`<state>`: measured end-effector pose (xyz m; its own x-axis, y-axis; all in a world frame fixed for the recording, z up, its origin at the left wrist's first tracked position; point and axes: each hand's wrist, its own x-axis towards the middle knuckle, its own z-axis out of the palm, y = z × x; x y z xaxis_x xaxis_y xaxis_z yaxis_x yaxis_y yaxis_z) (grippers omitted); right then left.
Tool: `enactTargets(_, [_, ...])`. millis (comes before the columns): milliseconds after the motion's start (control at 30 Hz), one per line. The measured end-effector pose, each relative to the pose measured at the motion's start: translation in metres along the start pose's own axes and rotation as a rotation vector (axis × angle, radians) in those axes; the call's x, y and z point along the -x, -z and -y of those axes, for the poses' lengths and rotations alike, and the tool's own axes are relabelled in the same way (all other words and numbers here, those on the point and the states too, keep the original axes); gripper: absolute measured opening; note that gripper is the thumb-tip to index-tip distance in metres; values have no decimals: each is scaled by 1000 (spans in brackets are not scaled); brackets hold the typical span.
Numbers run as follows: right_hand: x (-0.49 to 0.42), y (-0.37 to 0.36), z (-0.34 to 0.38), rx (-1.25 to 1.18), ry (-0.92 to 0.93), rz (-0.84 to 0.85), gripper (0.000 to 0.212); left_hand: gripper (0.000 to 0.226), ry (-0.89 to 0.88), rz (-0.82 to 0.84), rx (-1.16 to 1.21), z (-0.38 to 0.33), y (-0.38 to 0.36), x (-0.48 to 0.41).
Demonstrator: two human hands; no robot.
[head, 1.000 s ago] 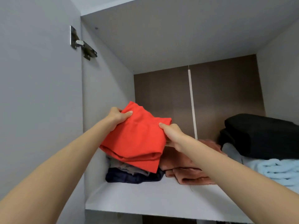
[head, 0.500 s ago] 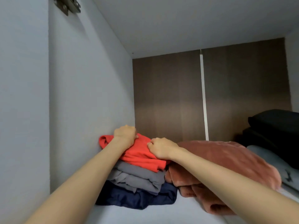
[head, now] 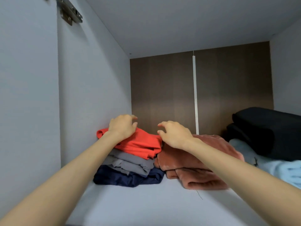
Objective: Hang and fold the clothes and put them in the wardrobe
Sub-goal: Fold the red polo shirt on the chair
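A folded red garment [head: 140,144] lies on top of a stack at the left of the wardrobe shelf [head: 146,203], over a folded grey garment [head: 130,163] and a navy one [head: 123,178]. My left hand [head: 122,126] hovers over the red garment's left part, fingers loosely curled and holding nothing. My right hand [head: 174,133] is just above its right edge, fingers also loose and spread, gripping nothing. Both forearms reach in from the front.
A rust-pink fleece [head: 195,162] lies folded right of the stack. Further right are a pale blue blanket [head: 280,170] and black folded fabric [head: 267,132]. The white side wall [head: 91,95] stands close on the left, with a door hinge [head: 70,11] above.
The red garment went from held in the air to lying on the stack. Both hands have since let go of it and lifted slightly, fingers opening.
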<state>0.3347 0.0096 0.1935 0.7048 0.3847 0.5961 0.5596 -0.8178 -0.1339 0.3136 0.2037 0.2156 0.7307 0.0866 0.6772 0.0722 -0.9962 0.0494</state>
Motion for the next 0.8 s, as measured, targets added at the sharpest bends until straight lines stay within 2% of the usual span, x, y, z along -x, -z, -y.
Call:
enactTargets(233, [87, 63, -27, -5, -16, -136, 39, 39, -113, -95, 117, -69, 50, 80])
enactTargets(400, [174, 94, -43, -29, -15, -206, 34, 37, -135, -175, 305, -126, 68, 168])
enactTargets(600, [284, 132, -60, -151, -71, -191, 31, 39, -134, -134, 444, -188, 95, 262])
enactTargets(800, [377, 173, -74, -194, -173, -200, 30, 36, -203, -108, 558, -242, 124, 318])
